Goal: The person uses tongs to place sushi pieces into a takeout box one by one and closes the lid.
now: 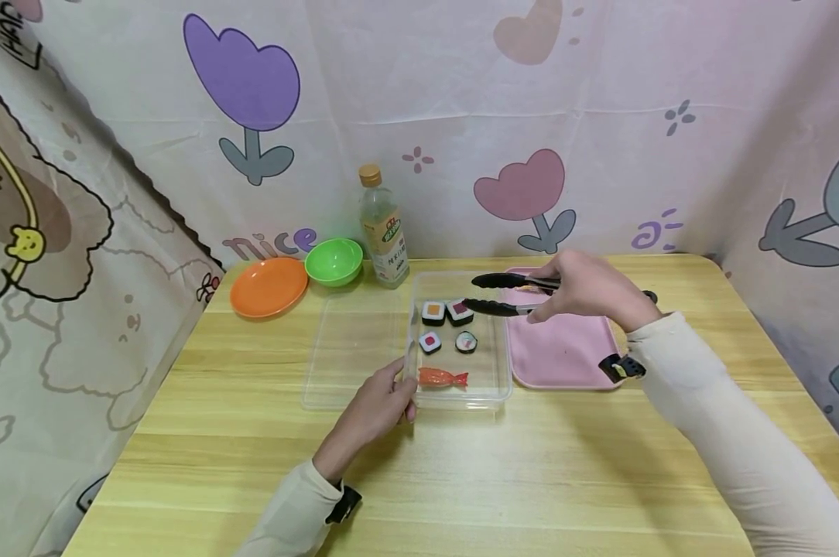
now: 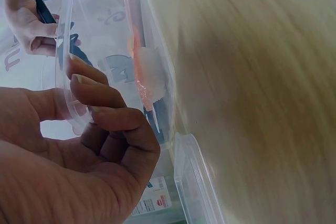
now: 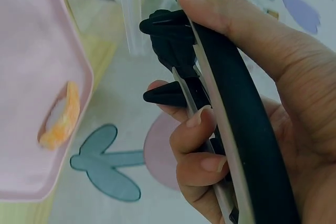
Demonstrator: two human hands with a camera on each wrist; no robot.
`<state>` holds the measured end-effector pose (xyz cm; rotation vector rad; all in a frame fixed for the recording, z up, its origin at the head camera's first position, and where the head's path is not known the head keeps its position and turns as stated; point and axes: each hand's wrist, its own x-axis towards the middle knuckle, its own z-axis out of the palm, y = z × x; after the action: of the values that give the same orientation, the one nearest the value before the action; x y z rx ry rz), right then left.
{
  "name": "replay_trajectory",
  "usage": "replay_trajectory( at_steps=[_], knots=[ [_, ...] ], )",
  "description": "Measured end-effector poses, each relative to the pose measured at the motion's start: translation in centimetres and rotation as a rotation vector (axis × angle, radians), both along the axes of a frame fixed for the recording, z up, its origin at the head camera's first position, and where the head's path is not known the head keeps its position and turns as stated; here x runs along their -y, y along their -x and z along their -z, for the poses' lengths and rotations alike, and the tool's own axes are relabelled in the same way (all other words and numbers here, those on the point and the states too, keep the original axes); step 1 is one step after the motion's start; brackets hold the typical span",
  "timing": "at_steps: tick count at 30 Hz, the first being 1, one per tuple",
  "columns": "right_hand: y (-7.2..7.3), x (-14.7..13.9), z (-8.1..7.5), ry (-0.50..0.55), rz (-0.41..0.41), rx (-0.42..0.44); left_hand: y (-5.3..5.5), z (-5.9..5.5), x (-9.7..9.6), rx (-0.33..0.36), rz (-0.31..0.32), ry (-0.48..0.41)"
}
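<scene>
My left hand (image 1: 374,406) pinches the left wall of a clear plastic container (image 1: 489,393) between thumb and fingers. Inside it lie several toy sushi rolls (image 1: 433,312) with black wrapping, in two rows, and a shrimp sushi (image 1: 442,377) at the near end. Over the container's right side, my right hand (image 1: 590,290) grips black-tipped tongs (image 1: 496,308), whose arms stand apart. The lower tip overlaps the far right roll (image 1: 459,314) in the head view. In the right wrist view, nothing shows between the tong tips.
A pink tray (image 1: 562,356) stands right of the container, with an orange-topped sushi (image 3: 65,121) at its far end. The clear lid (image 1: 350,348) lies to the left. Behind are an orange plate (image 1: 269,288), a green bowl (image 1: 333,261) and a labelled bottle (image 1: 385,232).
</scene>
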<state>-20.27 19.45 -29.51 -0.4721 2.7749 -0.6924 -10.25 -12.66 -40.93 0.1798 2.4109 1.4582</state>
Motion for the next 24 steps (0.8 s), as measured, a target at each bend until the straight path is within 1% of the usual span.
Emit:
replay_trajectory(
  at_steps=[3, 5, 9, 17, 24],
  knots=[
    [0.4, -1.2, -0.2, 0.035, 0.031, 0.018, 0.0, 0.1, 0.0, 0.001, -0.001, -0.001],
    [0.7, -2.0, -0.2, 0.048, 0.056, 0.012, 0.0, 0.1, 0.0, 0.002, -0.002, -0.001],
    [1.2, -3.8, 0.1, 0.071, 0.102, 0.015, 0.0, 0.1, 0.0, 0.005, -0.003, -0.005],
    [2.0, -6.5, 1.7, 0.063, 0.188, 0.043, 0.0, 0.1, 0.1, 0.003, -0.001, -0.008],
    [2.7, -8.1, 3.3, 0.057, 0.207, 0.062, -0.1, 0.0, 0.0, -0.004, 0.0, -0.009]
  ],
)
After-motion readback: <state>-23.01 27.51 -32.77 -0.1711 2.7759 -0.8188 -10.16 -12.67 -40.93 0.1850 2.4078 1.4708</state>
